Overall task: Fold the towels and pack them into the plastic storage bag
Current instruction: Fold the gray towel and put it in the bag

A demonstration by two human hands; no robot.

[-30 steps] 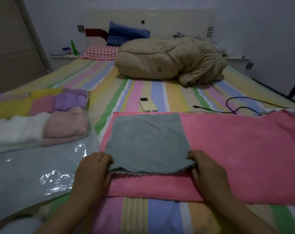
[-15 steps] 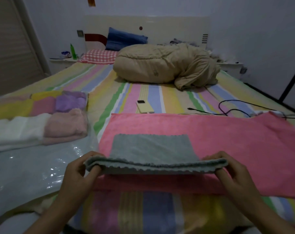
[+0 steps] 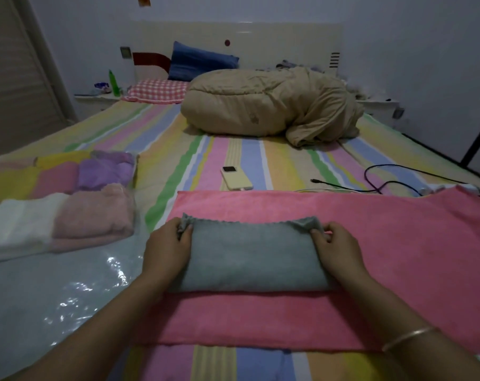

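Pinching the gray towel (image 3: 249, 257) at its two far corners, the left hand (image 3: 168, 248) and right hand (image 3: 336, 250) each have a grip pressed onto cloth, likely to square the doubled edges. It lies mid-frame on the spread pink towel (image 3: 398, 257); the plastic bag (image 3: 40, 292), lower left, sits close for packing.

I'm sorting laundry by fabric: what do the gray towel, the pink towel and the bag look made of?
The gray towel: soft, matte, fine-napped cloth, probably microfibre; scalloped edge. The pink towel: fuzzy matte terry, perhaps cotton. The bag: thin clear plastic film, glossy, crinkled highlights.
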